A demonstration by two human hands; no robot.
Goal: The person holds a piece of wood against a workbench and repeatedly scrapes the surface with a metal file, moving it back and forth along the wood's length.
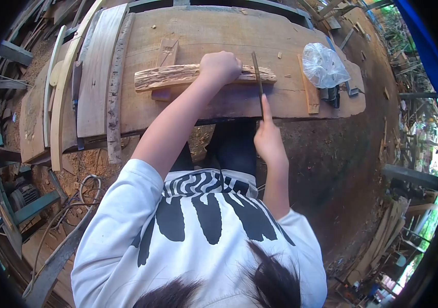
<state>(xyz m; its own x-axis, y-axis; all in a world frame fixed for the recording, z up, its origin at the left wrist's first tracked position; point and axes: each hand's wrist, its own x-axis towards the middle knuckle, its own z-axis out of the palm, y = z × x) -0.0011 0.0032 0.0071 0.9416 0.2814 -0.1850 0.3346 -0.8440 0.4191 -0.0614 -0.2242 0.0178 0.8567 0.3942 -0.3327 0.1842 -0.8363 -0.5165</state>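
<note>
A rough, grooved piece of wood (170, 76) lies crosswise near the front edge of the wooden bench (203, 31), resting over a small block (168, 51). My left hand (221, 68) is closed round its middle, pressing it down. In my right hand (270, 136) is a long, thin dark tool (258, 77), its handle end in my fist and my index finger stretched along it. The tool lies across the right part of the wood and points away from me.
On the right of the bench are a clear plastic bag (324, 65), a short wooden strip (308, 87) and a dark object (333, 96). Long boards (101, 77) and a bark-covered stick (119, 87) lie on the left. Cables (83, 197) hang at the lower left.
</note>
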